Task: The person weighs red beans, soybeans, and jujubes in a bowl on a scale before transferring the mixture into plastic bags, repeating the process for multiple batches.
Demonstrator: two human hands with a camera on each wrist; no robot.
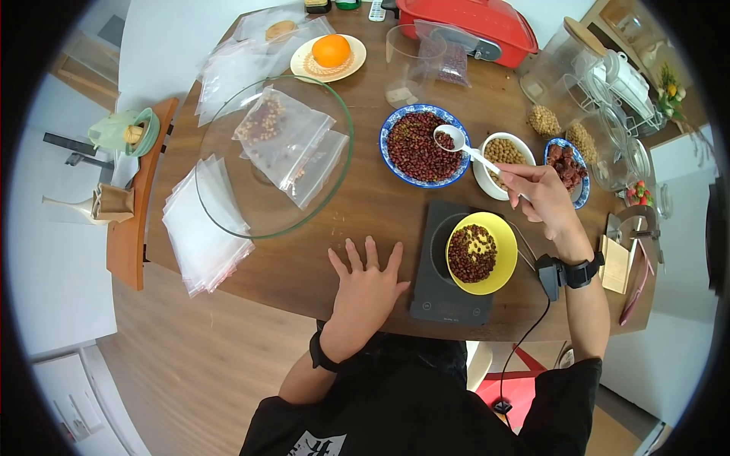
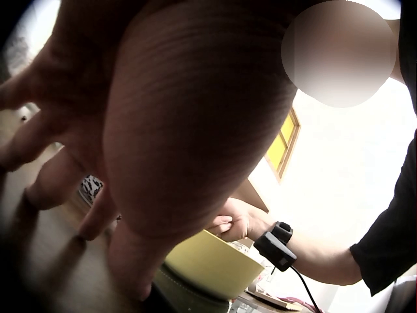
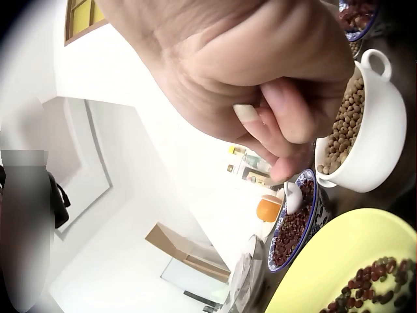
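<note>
My right hand (image 1: pixel 541 199) grips the handle of a white spoon (image 1: pixel 450 139), whose bowl holds red beans over the blue-and-white bowl of red beans (image 1: pixel 424 146). Below that hand, a yellow bowl (image 1: pixel 502 254) with some red beans sits on a black kitchen scale (image 1: pixel 449 304). In the right wrist view the curled fingers (image 3: pixel 287 111) hang near a white handled bowl (image 3: pixel 384 130) of tan beans. My left hand (image 1: pixel 365 292) rests on the table with fingers spread, left of the scale.
A large glass bowl (image 1: pixel 334 190) holds zip bags with beans. Stacked clear bags (image 1: pixel 201 228) lie left of it. An orange (image 1: pixel 331 51) sits on a plate. Glass jars (image 1: pixel 559 57), a small bowl of reddish-brown pieces (image 1: pixel 566 169) and a red cooker (image 1: pixel 471 26) stand at back and right.
</note>
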